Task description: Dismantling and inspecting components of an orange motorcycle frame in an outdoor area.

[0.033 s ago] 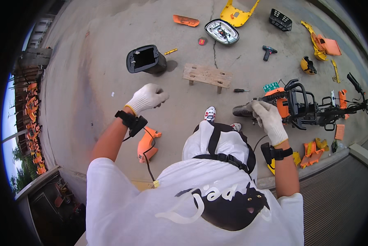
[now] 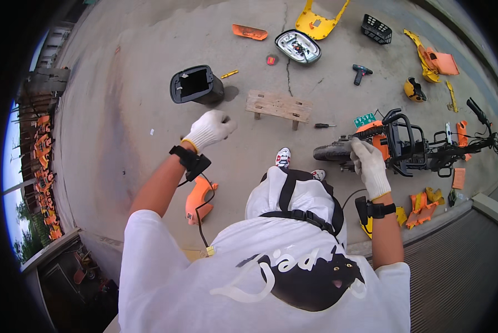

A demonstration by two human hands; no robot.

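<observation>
My left hand [image 2: 210, 131], in a white knitted glove, is held over the concrete floor. Its fingers are curled in, and the inside is hidden. Between it and the black bin-like box [image 2: 221, 91] there is a gap. My right hand [image 2: 370, 169], gloved the same way, hovers at the rear wheel [image 2: 329, 152] of a stripped black scooter [image 2: 407, 161]. These fingers are bent together too; whether they touch the scooter or hold anything I cannot tell. An orange body panel [image 2: 198, 201] lies below my left forearm.
Ahead stands a low wooden bench [image 2: 279, 105], with a screwdriver [image 2: 322, 126] to its right. Farther off lie a cordless drill [image 2: 361, 73], a yellow helmet [image 2: 414, 90], a black basket [image 2: 376, 29], a light-lined shell [image 2: 297, 45] and yellow and orange panels [image 2: 426, 58].
My left hand has shifted right and slightly up in the view. My right hand has moved a little right, so more of the rear wheel shows. The floor things look unmoved.
</observation>
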